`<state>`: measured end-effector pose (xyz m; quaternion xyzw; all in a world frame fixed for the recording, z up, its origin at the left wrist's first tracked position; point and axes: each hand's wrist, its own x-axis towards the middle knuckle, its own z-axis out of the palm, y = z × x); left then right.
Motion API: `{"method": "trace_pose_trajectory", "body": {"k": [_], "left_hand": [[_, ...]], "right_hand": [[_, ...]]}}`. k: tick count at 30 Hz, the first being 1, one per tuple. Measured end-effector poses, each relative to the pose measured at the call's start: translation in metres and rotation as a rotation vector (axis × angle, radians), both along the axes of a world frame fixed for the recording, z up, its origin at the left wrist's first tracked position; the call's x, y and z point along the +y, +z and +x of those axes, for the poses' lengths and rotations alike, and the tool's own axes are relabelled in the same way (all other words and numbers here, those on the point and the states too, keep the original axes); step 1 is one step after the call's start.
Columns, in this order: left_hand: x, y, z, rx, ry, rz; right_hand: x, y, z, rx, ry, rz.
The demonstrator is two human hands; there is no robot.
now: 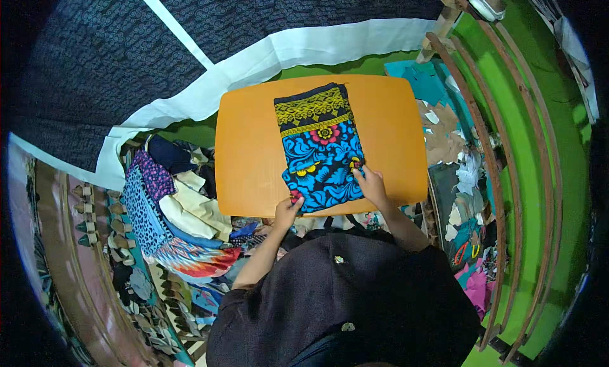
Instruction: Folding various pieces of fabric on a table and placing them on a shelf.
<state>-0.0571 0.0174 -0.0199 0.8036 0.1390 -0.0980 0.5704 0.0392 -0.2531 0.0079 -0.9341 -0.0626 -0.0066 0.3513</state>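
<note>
A folded patterned cloth (320, 148) lies on an orange table (247, 145), a little tilted. It is black with blue leaves, red and yellow flowers, and a yellow patterned band along its far end. My left hand (288, 211) pinches the cloth's near left corner between thumb and fingers. On the right edge, nearer its lower half, my right hand (372, 184) grips the cloth with the thumb on top. The fingers beneath the cloth are partly hidden in both hands.
A heap of mixed fabrics (190, 208) lies left of the table. Wooden rails (485, 132) run along the right side, with scraps (466, 176) beside them. A dark patterned curtain with a white border (298, 43) hangs beyond the table. Shoe-like pieces (120, 227) line the far left.
</note>
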Motion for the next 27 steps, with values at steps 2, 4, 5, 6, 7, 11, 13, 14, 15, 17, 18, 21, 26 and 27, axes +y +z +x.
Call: {"method": "trace_pose_trajectory", "body": {"k": [2, 4, 5, 6, 7, 11, 13, 14, 15, 17, 18, 21, 26, 27], "left_hand": [[-0.008, 0.002, -0.004, -0.140, 0.045, 0.041], [-0.008, 0.006, -0.002, 0.046, 0.046, 0.213], [-0.007, 0.002, 0.000, 0.099, 0.040, 0.244], [-0.010, 0.008, 0.003, 0.099, 0.047, 0.242], [-0.015, 0.019, 0.005, 0.143, 0.075, 0.315], [-0.019, 0.022, -0.002, -0.257, 0.192, 0.529], [-0.024, 0.053, -0.001, -0.617, 0.090, 0.553], [-0.027, 0.049, 0.000, -0.666, 0.005, 0.644], [-0.035, 0.048, 0.007, -0.678, -0.052, 0.695], [-0.045, 0.047, 0.022, -0.688, -0.118, 0.743], [-0.047, 0.041, 0.029, -0.602, -0.173, 0.804], [-0.043, 0.020, 0.038, -0.465, -0.238, 0.869], [-0.044, 0.022, 0.040, -0.384, -0.314, 0.897], [-0.044, 0.017, 0.041, -0.414, -0.311, 0.868]], "right_hand": [[0.003, -0.005, 0.002, 0.089, 0.014, -0.126], [0.002, -0.027, 0.003, -0.059, -0.006, -0.185], [0.003, -0.030, 0.003, -0.018, -0.116, -0.161], [0.000, -0.033, 0.004, 0.025, -0.231, -0.139], [-0.008, -0.039, 0.005, 0.054, -0.313, 0.004], [-0.017, -0.026, 0.005, -0.014, -0.238, 0.230], [-0.011, 0.021, -0.008, -0.140, 0.035, -0.001], [-0.009, 0.035, -0.013, -0.275, 0.317, -0.224], [-0.012, 0.034, -0.018, -0.219, 0.470, -0.320], [-0.023, -0.005, -0.030, -0.186, 0.234, -0.404], [-0.030, -0.037, -0.031, -0.158, 0.003, -0.481], [-0.044, -0.063, -0.026, -0.228, -0.254, -0.211], [0.002, 0.010, -0.018, -0.256, 0.202, -0.372], [0.017, 0.019, -0.017, -0.273, 0.362, -0.356]]}}
